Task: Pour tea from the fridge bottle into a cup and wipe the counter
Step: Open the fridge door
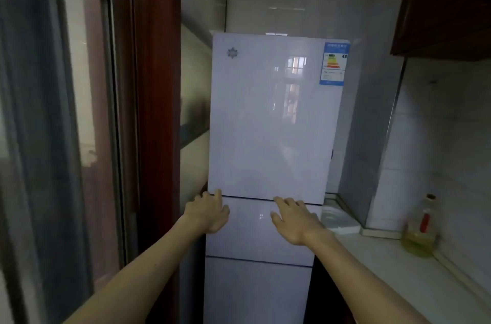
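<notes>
A tall white glossy fridge stands straight ahead with all its doors closed. My left hand is at the left end of the seam under the upper door, its fingertips curled up into the gap. My right hand lies with spread, straight fingers on the middle door just below that seam. A pale counter runs along the right wall. No tea bottle, cup or cloth is in view.
A bottle of yellow oil stands on the counter by the tiled wall. A white flat object lies at the counter's far end beside the fridge. A dark wall cabinet hangs above. A red-brown door frame and window are on the left.
</notes>
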`<control>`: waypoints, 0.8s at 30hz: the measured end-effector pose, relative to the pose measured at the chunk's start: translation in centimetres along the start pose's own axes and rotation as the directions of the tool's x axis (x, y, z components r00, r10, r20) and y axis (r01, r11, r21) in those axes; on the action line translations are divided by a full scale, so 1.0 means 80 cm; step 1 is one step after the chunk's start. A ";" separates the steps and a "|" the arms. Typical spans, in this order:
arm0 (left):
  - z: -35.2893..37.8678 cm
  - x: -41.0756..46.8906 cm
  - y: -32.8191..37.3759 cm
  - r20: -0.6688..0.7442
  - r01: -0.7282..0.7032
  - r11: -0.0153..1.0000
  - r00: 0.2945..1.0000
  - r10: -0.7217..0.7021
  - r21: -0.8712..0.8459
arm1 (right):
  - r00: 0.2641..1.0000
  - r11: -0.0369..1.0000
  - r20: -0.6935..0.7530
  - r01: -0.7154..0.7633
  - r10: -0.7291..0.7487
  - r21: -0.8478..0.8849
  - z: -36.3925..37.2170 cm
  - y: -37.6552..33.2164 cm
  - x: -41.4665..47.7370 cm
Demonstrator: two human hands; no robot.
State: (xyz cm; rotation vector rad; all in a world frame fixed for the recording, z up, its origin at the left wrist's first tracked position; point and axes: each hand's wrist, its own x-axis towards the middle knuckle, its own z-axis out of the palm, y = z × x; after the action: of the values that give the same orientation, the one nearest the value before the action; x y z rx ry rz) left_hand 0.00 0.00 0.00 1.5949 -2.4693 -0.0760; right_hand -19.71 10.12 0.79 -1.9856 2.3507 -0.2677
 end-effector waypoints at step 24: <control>0.011 0.361 -0.092 0.000 -0.029 0.997 1.000 0.029 -0.074 | 0.955 0.999 -0.295 -0.013 0.001 -0.041 -0.034 -0.017 0.353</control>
State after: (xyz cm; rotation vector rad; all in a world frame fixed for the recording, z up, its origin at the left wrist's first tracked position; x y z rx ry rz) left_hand -5.04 -29.34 2.10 1.5290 -2.4593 -0.1626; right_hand -23.66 -17.56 5.71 -2.0845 2.5544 -0.5555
